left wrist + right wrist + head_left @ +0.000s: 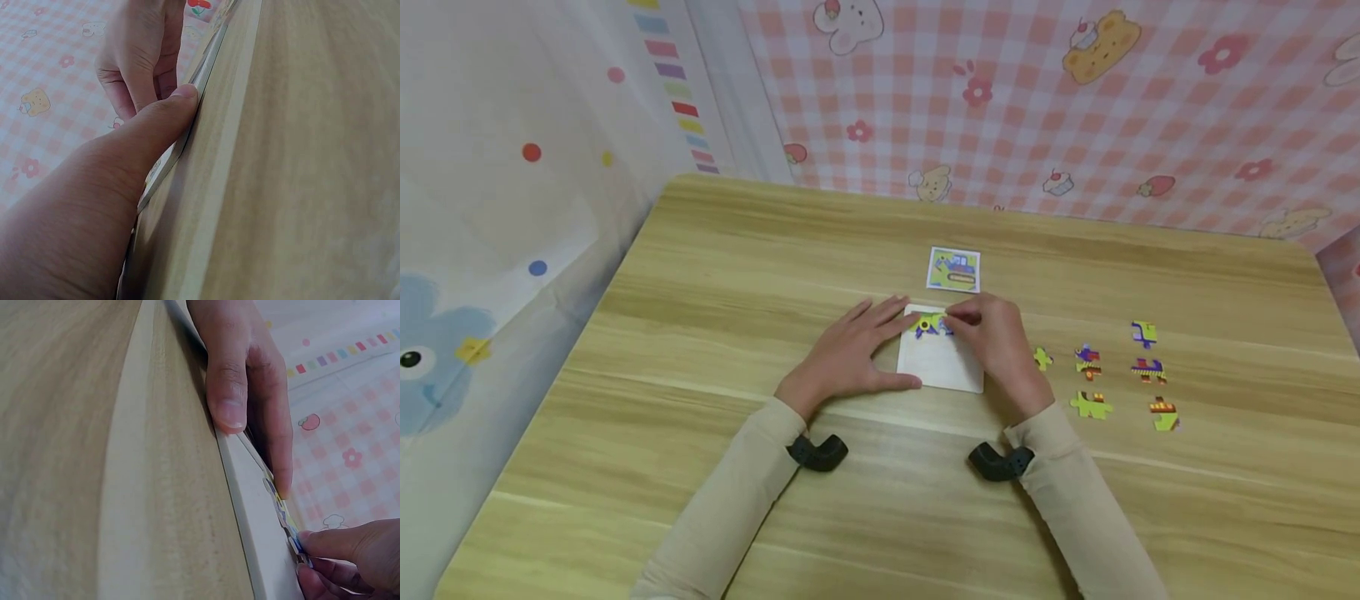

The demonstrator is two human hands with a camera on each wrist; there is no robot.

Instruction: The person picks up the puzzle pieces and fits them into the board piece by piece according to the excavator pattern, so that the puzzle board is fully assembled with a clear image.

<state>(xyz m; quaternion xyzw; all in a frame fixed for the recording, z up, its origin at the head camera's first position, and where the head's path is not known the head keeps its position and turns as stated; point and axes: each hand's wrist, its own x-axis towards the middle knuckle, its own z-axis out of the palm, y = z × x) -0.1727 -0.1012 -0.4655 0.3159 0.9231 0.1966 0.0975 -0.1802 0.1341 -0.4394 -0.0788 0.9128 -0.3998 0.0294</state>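
A white square puzzle board (940, 367) lies on the table, with joined green, yellow and purple puzzle pieces (925, 325) along its far edge. My left hand (850, 350) rests at the board's left side, fingers extended; one fingertip touches the pieces and the thumb (172, 109) lies on the near edge. At the far right corner my right hand (1003, 346) pinches a puzzle piece (945, 327) between thumb and fingers, partly covering it. In the right wrist view this puzzle piece (299, 550) is against the row on the board.
Just beyond the board lies a picture card (953, 270) of an excavator. Several loose pieces are spread to the right, among them a small green piece (1042, 358) beside my right hand and a blue-and-yellow piece (1144, 334). A checked curtain (985, 108) hangs behind the table.
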